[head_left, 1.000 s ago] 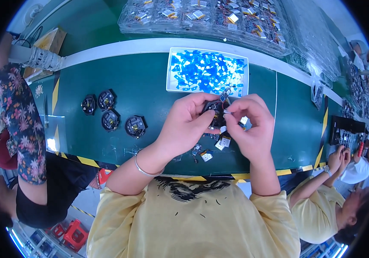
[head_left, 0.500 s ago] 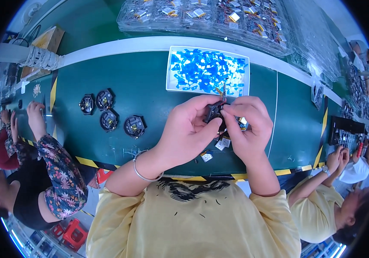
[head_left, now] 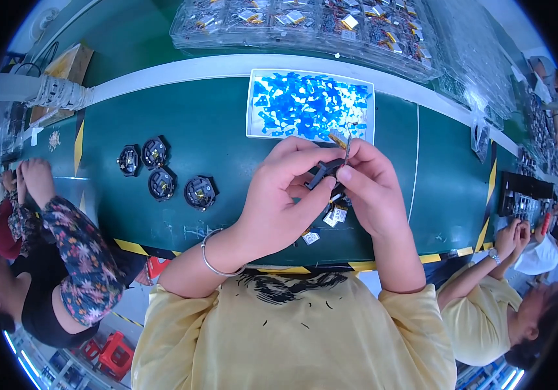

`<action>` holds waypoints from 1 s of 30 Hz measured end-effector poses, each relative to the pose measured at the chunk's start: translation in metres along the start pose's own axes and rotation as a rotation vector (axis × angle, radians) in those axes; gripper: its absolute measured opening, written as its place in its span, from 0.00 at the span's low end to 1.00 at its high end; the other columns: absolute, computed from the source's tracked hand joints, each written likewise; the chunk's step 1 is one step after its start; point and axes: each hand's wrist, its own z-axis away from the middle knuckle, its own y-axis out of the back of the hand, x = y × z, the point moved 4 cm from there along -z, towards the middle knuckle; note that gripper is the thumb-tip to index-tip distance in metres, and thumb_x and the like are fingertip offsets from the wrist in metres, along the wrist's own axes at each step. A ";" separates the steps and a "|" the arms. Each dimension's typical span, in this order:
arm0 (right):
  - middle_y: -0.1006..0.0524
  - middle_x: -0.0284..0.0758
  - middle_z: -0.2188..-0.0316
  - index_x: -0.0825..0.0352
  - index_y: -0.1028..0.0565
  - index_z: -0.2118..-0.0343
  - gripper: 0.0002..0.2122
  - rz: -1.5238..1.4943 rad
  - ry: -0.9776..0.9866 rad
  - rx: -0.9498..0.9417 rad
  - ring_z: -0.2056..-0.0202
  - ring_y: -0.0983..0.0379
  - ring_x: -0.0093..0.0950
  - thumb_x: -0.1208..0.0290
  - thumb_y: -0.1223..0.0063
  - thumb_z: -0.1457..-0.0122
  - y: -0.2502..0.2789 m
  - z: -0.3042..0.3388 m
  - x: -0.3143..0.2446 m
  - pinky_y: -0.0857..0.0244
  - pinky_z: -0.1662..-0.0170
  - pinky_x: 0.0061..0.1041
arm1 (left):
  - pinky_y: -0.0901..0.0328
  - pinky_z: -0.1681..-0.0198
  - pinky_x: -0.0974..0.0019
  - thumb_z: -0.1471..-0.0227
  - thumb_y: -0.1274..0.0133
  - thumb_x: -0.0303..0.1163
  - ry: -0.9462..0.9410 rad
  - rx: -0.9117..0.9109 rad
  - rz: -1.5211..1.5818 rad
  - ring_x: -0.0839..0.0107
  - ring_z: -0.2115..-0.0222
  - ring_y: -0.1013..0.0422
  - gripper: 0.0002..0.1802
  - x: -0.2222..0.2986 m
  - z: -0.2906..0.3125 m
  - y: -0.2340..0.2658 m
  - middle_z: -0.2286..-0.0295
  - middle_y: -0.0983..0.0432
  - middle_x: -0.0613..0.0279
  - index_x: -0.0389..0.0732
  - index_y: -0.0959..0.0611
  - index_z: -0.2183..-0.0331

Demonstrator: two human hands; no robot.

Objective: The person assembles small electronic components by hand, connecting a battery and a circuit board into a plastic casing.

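My left hand (head_left: 286, 188) is closed on a small black plastic housing (head_left: 324, 174), held tilted above the front of the green table. My right hand (head_left: 376, 185) meets it from the other side, thumb and fingers pinched round a slim dark tool (head_left: 348, 148) that looks like tweezers. Close to the tool's upper part shows a small yellowish strip (head_left: 337, 140); what it is attached to is hidden by the fingers. Below the hands lie silver battery cells (head_left: 335, 216) with dark parts, partly covered by the right hand. Another silver cell (head_left: 311, 237) rests nearer the table edge.
Several round black housings (head_left: 162, 184) lie to the left. Behind my hands stands a white box (head_left: 248, 107) of blue pieces. Clear trays (head_left: 279, 36) of wired parts sit beyond a white rail (head_left: 162, 69). Co-workers sit on both sides, one with a floral sleeve (head_left: 87, 273).
The right hand has tilted and shifted slightly, and the slim tool now stands further right. The housing has turned in the left hand. The left co-worker's hand has moved.
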 end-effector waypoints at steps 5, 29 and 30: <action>0.29 0.27 0.72 0.66 0.32 0.69 0.05 -0.058 0.028 -0.045 0.68 0.33 0.15 0.80 0.48 0.46 -0.001 0.001 0.004 0.38 0.62 0.16 | 0.37 0.75 0.81 0.55 0.52 0.13 -0.026 0.033 0.033 0.80 0.71 0.33 0.18 0.000 0.002 0.000 0.65 0.35 0.62 0.35 0.23 0.59; 0.28 0.31 0.64 0.70 0.32 0.61 0.10 0.100 0.276 0.030 0.63 0.33 0.17 0.83 0.51 0.46 -0.011 0.010 -0.003 0.38 0.60 0.17 | 0.36 0.60 0.74 0.51 0.51 0.16 0.184 0.118 0.487 0.79 0.63 0.32 0.13 -0.006 -0.002 -0.002 0.64 0.28 0.64 0.35 0.24 0.61; 0.28 0.32 0.63 0.70 0.32 0.61 0.10 0.177 0.300 0.043 0.64 0.33 0.16 0.84 0.51 0.47 -0.011 0.011 -0.004 0.38 0.61 0.16 | 0.36 0.61 0.74 0.51 0.51 0.17 0.291 0.120 0.548 0.80 0.63 0.32 0.13 -0.011 -0.001 -0.002 0.64 0.27 0.64 0.36 0.24 0.61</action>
